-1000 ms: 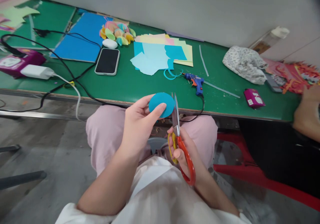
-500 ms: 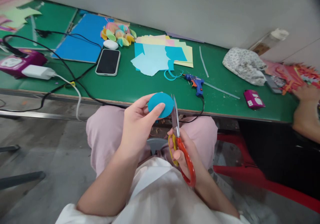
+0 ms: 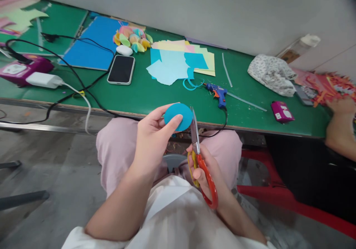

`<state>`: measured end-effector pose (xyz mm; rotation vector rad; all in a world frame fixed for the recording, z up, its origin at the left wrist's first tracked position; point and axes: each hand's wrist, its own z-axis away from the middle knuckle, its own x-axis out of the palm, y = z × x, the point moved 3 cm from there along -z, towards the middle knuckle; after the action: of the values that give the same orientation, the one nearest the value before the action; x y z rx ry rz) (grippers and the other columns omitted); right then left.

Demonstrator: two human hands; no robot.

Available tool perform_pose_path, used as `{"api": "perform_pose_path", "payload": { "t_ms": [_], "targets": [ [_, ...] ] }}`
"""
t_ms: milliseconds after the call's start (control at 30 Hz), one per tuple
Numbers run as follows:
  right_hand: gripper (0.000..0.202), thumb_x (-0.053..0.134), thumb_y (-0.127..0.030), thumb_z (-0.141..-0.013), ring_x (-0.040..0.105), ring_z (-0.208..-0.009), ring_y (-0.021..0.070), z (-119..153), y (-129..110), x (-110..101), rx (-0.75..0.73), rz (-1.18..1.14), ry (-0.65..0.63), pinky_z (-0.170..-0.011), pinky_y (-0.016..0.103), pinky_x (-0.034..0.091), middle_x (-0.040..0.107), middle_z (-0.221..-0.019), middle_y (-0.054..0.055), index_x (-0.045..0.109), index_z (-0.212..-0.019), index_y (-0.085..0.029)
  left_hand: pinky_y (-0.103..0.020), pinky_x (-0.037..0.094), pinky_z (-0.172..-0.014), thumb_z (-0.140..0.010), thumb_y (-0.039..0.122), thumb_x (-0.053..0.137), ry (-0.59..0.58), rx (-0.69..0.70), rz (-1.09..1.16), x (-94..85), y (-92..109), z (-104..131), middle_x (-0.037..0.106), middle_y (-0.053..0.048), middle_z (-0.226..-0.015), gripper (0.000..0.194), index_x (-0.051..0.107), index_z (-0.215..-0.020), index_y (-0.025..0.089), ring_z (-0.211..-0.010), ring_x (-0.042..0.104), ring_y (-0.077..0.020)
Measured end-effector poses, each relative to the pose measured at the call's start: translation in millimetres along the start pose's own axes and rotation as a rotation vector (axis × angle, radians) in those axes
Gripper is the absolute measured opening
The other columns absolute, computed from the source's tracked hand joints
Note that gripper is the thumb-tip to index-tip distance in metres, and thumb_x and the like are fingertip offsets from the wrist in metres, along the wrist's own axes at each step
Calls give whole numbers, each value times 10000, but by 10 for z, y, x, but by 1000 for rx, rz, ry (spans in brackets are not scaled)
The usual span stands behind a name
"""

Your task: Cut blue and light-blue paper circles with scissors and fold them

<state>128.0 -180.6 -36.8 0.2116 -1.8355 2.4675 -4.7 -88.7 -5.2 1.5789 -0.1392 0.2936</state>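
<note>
A round blue paper disc (image 3: 185, 120) is pinched between the thumb and fingers of my left hand (image 3: 154, 134), above my lap at the table's front edge. My right hand (image 3: 208, 167) grips a pair of scissors (image 3: 208, 184) with one red and one yellow handle. The blades point up and away from me, close together, right beside the disc's right edge; whether they touch it I cannot tell. Beyond my hands lie a blue glue gun (image 3: 218, 93) with a glue stick in its back, curled blue paper strips (image 3: 191, 85) and stacked coloured paper sheets (image 3: 172, 69).
On the green table (image 3: 155, 97) are a phone (image 3: 121, 70), a white mouse-like object (image 3: 124, 50), paper petals (image 3: 133, 38), a purple power block (image 3: 26, 71) with trailing cables, a small purple box (image 3: 282, 111) and a patterned cloth (image 3: 271, 74). Another person's arm (image 3: 340, 126) rests at the right.
Almost nothing differs. The view has shifted very slightly, and the disc and scissors keep nearly the same place in my hands.
</note>
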Motion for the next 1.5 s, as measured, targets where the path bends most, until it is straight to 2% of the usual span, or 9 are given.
{"api": "perform_pose_path", "payload": {
  "t_ms": [133, 633, 833, 1133, 1267, 1500],
  "targets": [
    [675, 670, -756, -614, 316, -568, 102, 9, 6, -7, -1, 38, -15, -508, 250, 258, 403, -723, -55, 494, -1029, -254, -195, 573, -582, -686, 273, 791, 7, 11, -10, -6, 9, -3, 736, 3, -769, 292, 739, -960, 187, -612, 651, -102],
    [680, 642, -775, -624, 320, -574, 112, 18, -51, -2, -6, 138, -5, -532, 264, 280, 395, -698, -56, 483, -1012, -239, -173, 569, -602, -687, 263, 795, 19, 8, 40, -30, 18, -20, 742, 7, -774, 290, 741, -965, 203, -613, 656, -89],
    [668, 659, -760, -624, 295, -559, 109, 34, -44, 8, 54, 134, -6, -508, 256, 249, 373, -686, -59, 471, -1008, -246, -194, 580, -600, -688, 280, 790, 22, -14, 23, -40, 7, -32, 744, -2, -790, 332, 730, -1004, 197, -636, 662, -104],
    [633, 596, -774, -676, 279, -571, 125, 32, -17, -14, 3, 175, -23, -530, 277, 235, 335, -651, -61, 478, -1006, -248, -213, 584, -588, -694, 294, 779, 26, -21, -2, -56, 15, -42, 739, -9, -793, 347, 721, -1022, 197, -630, 661, -116],
    [665, 622, -787, -632, 260, -563, 121, 23, 15, -33, -10, 175, -21, -512, 275, 220, 333, -649, -64, 489, -1000, -249, -211, 580, -589, -698, 296, 776, 28, -15, 2, -62, 18, -44, 736, -7, -786, 362, 715, -1040, 194, -615, 657, -110],
    [676, 586, -807, -628, 246, -554, 113, 26, 25, -45, -29, 183, -52, -493, 265, 215, 333, -641, -68, 500, -1000, -250, -188, 575, -583, -710, 294, 770, 32, -21, -4, -60, 53, -50, 719, 11, -726, 372, 706, -1063, 197, -591, 653, -96]
  ]
}}
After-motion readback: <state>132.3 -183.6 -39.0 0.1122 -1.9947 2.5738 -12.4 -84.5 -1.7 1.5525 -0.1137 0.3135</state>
